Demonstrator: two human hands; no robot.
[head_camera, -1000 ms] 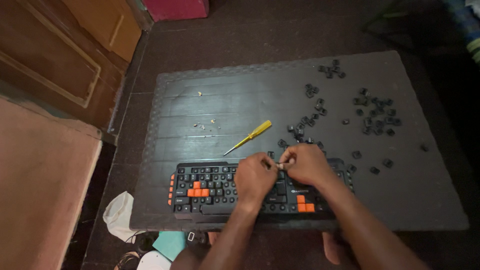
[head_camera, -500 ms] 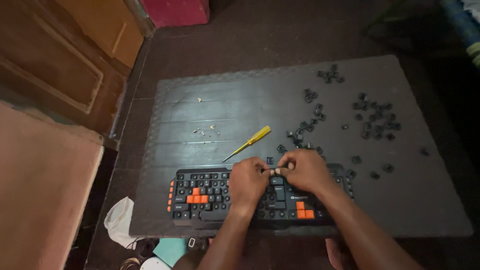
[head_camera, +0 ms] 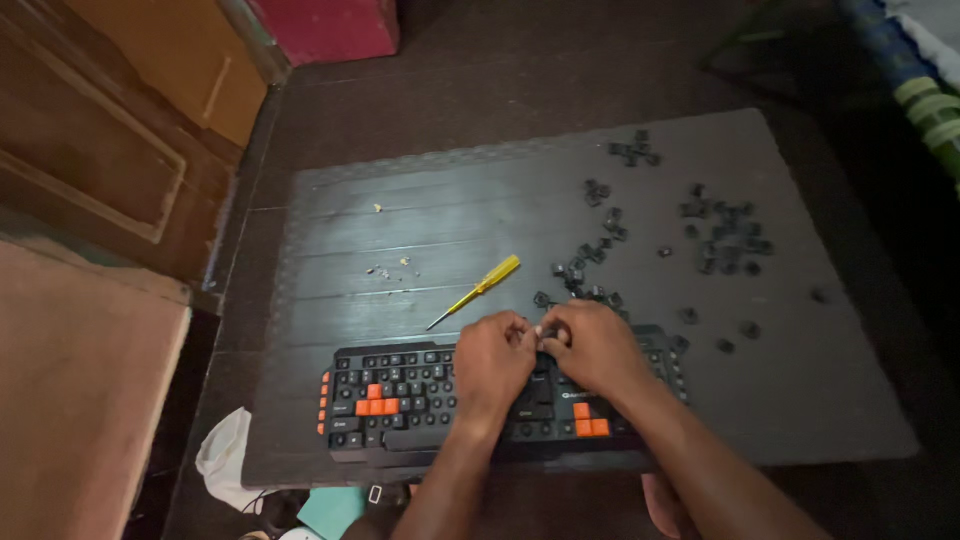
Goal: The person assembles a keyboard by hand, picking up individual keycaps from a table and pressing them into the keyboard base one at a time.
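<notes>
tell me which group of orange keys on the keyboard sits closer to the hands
The small orange pair at the keyboard's lower right, just under the right hand. The other orange cluster lies further away, left of the left hand.

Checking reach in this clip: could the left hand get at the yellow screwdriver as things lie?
Probably yes. The screwdriver lies bare on the dark mat just beyond the keyboard, nothing between it and the left hand, though that hand is bunched against the right hand.
</notes>
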